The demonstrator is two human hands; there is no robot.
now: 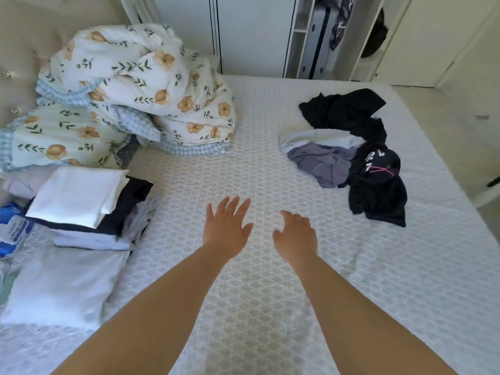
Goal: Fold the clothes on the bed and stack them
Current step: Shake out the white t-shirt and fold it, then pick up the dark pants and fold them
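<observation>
Two heaps tell us the progress: one folded at the left of the frame, one loose at the upper right.

Head view, done: we see a folded stack [86, 204] at the left edge of the bed [243, 158], with a white piece on top, a dark one under it and pale ones below. A pale folded garment [62, 288] lies flat just below that stack, at the lower left.

Head view, left to do: we see a loose pile of clothes [351, 155] at the upper right of the frame, well apart from the stack. It holds black pieces, a grey-purple one and a white one, all crumpled and overlapping; we cannot count them exactly.

Head view, hands: our left hand [226, 230] hovers at the centre of the frame with its fingers straight and spread, holding nothing. Our right hand [296, 235] sits just beside it, fingers loosely bent and apart, also holding nothing. Whether either one touches the bed we cannot tell.

Head view, other things: we see a floral duvet [130, 96] bunched at the upper left and a blue-and-white packet [13, 228] at the far left edge.

Our judgement: we reckon the task is past its middle, with several pieces folded and stacked, and the loose pile not yet folded. The next piece would have to come from that pile.
</observation>
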